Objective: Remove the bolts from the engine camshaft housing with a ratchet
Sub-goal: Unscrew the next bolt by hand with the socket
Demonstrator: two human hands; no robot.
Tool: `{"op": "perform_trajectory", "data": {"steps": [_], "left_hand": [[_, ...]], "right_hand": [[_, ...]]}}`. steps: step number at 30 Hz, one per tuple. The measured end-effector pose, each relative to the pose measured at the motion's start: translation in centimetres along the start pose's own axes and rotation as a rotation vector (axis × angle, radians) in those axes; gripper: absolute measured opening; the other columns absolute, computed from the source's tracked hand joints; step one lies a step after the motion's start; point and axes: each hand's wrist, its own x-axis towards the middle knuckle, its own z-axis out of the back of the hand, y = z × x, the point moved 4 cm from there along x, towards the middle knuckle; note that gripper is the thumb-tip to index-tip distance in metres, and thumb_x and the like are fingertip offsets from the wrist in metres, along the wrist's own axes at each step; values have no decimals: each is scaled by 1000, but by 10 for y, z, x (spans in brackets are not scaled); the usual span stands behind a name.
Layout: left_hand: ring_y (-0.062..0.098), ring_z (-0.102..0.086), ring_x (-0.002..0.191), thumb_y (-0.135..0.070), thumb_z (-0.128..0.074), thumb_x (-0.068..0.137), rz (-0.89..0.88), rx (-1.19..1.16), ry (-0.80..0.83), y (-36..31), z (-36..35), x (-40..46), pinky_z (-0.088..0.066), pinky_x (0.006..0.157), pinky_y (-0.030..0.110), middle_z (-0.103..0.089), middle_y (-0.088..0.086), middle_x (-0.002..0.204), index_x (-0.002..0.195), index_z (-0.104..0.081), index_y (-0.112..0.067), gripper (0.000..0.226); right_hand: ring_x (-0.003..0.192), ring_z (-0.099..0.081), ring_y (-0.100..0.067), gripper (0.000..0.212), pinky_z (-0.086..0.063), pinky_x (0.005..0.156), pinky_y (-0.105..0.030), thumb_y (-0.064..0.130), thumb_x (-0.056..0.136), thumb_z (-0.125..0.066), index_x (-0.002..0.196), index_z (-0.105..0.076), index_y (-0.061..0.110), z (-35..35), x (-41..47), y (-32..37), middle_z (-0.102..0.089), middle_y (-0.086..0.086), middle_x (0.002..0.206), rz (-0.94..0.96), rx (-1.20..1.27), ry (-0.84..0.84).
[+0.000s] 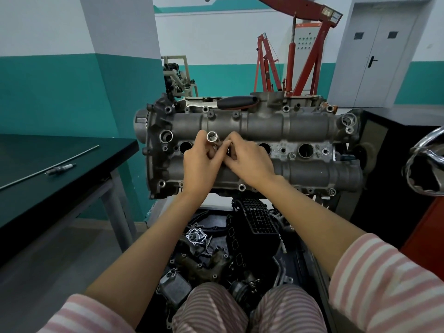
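Note:
The grey camshaft housing (pixel 264 126) lies across an engine stand in front of me. My left hand (pixel 199 162) grips a silver socket (pixel 212 136) with its open end turned up. My right hand (pixel 247 159) touches the left one, its fingertips pinching a small part right beside the socket; what the part is I cannot tell. Both hands hover over the middle row of plug holes. A ratchet with a black and red handle (pixel 236 102) rests on the far edge of the housing. Several bolts (pixel 332 191) still sit along the housing's edges.
A dark table (pixel 60 164) at left carries a spark plug (pixel 61 168) and a thin rod (pixel 28 176). Loose engine parts (pixel 216 255) fill the tray below the stand. A chrome wheel (pixel 427 164) juts in at right. A red engine hoist (pixel 300 56) stands behind.

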Motion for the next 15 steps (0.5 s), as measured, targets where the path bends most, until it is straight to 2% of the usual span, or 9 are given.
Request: {"op": "perform_trajectory", "data": {"steps": [3,5,7,9,13,15], "left_hand": [[17,-46,50,-26,-61,89,-53,19,53,-2,1,-2,-36,47,23,-54,9,57,94,-52,-6,24],[15,-46,50,-20,-57,92,-103,55,88,-4,2,-4,-37,48,25,-54,6,57,107,-54,-6,22],[13,-46,49,-15,-53,93,-131,88,101,-4,1,-4,-35,47,25,-52,1,54,111,-55,-3,21],[10,-45,47,-14,-54,94,-115,101,87,-2,1,-3,-32,46,21,-48,-6,51,106,-57,-3,18],[12,-41,46,-22,-62,90,-25,47,12,1,1,0,-34,46,20,-50,10,53,86,-50,-10,18],[9,-39,46,-26,-64,88,-4,35,7,1,-1,0,-32,45,15,-49,9,53,81,-44,-14,24]], "right_hand": [[69,-60,-31,19,-35,52,-32,25,94,-47,101,-48,8,0,0,0,-63,-9,77,23,-49,0],[69,-60,-34,18,-36,53,-33,22,95,-44,102,-48,6,0,0,2,-64,-13,79,47,-60,2],[67,-60,-35,19,-34,53,-32,21,96,-43,103,-48,4,0,-1,4,-64,-14,78,74,-72,-6],[66,-60,-35,20,-33,52,-31,20,96,-42,105,-49,3,0,-1,4,-64,-14,78,97,-98,-13],[73,-63,-29,28,-37,53,-31,25,94,-44,119,-48,13,0,-1,3,-67,-7,81,68,-66,0],[72,-63,-22,33,-34,54,-29,31,91,-50,120,-46,17,0,0,2,-66,-1,79,15,-9,3]]}}
